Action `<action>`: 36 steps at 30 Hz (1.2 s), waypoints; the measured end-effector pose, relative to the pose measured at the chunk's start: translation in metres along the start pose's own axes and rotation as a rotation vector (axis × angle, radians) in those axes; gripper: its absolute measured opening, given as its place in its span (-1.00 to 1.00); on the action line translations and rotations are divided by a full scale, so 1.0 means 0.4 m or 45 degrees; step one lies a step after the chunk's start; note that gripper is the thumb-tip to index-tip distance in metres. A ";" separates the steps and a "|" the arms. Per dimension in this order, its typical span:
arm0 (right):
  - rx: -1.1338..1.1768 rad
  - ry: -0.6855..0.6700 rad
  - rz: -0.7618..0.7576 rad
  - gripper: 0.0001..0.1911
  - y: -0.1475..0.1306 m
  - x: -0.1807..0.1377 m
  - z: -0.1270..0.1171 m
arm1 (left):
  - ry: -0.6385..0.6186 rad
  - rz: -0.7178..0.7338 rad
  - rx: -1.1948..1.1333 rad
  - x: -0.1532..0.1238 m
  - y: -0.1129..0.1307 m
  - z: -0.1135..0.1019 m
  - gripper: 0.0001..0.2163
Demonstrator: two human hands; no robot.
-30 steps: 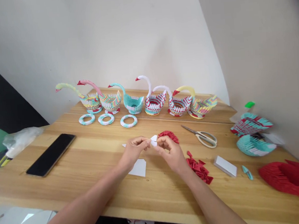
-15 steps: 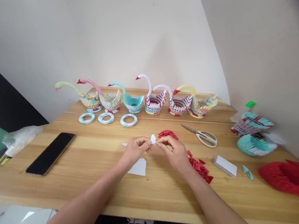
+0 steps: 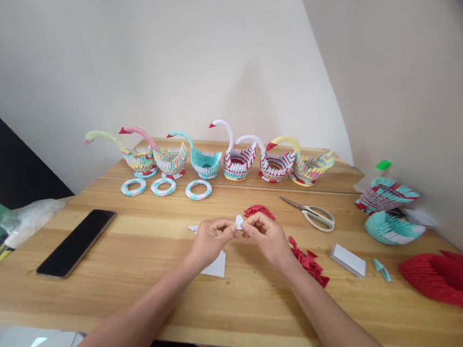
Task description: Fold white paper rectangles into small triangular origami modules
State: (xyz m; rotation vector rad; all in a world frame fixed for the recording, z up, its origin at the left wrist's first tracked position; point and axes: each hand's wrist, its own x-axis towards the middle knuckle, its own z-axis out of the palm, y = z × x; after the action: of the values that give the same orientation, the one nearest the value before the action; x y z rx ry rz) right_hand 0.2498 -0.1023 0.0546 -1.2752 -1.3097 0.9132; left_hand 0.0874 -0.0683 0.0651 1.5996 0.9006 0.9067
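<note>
A small folded piece of white paper (image 3: 239,222) is pinched between both hands above the middle of the table. My left hand (image 3: 213,242) grips its left side, thumb and fingers closed. On its right side, my right hand (image 3: 267,238) closes thumb and fingertips on the paper. Beneath my left hand lies a stack of white paper (image 3: 215,266), partly hidden by the wrist. Some white folded paper (image 3: 193,229) shows just behind that hand. Red folded paper pieces (image 3: 259,211) lie beyond my right hand, and another red pile (image 3: 310,264) sits beside the right forearm.
Several paper swans (image 3: 206,165) stand along the back, with paper rings (image 3: 199,190) before them. A phone (image 3: 75,244) lies left. Scissors (image 3: 318,217), a white box (image 3: 348,260) and a red paper model (image 3: 447,281) are right, near turquoise paper bodies (image 3: 392,228).
My right thumb and fingers have moved in closer over the white paper, and the two hands sit nearer each other. The whole view has shifted slightly.
</note>
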 end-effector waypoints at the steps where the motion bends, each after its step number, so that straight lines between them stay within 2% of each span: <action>1: 0.046 -0.005 0.015 -0.81 0.001 0.000 0.002 | 0.009 0.004 -0.006 -0.001 0.000 0.003 -0.76; 5: 0.181 0.030 0.029 -0.76 0.014 -0.002 0.010 | -0.033 -0.025 -0.206 0.001 -0.007 0.017 -0.81; 8: 0.134 0.034 0.028 -0.73 0.023 -0.006 0.010 | -0.055 -0.044 -0.313 0.007 -0.015 0.016 -0.82; 17: -0.168 -0.015 -0.100 -0.79 -0.001 -0.012 0.002 | -0.067 -0.170 -0.143 0.009 -0.008 0.003 -0.86; 21: -0.085 0.011 -0.014 -0.77 0.004 -0.010 0.001 | -0.136 -0.212 -0.370 0.008 -0.013 0.013 -0.81; 24: -0.032 0.034 0.023 -0.74 0.009 -0.006 -0.004 | -0.117 -0.240 -0.467 0.009 -0.018 0.013 -0.76; 36: -0.042 0.082 -0.011 -0.76 0.022 -0.005 -0.004 | -0.093 -0.226 -0.484 0.004 -0.009 0.006 -0.79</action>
State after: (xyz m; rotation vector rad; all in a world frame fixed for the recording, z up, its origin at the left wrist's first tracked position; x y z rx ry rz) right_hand 0.2527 -0.1032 0.0462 -1.3132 -1.2837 0.8405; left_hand 0.0899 -0.0672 0.0614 1.1998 0.7530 0.8316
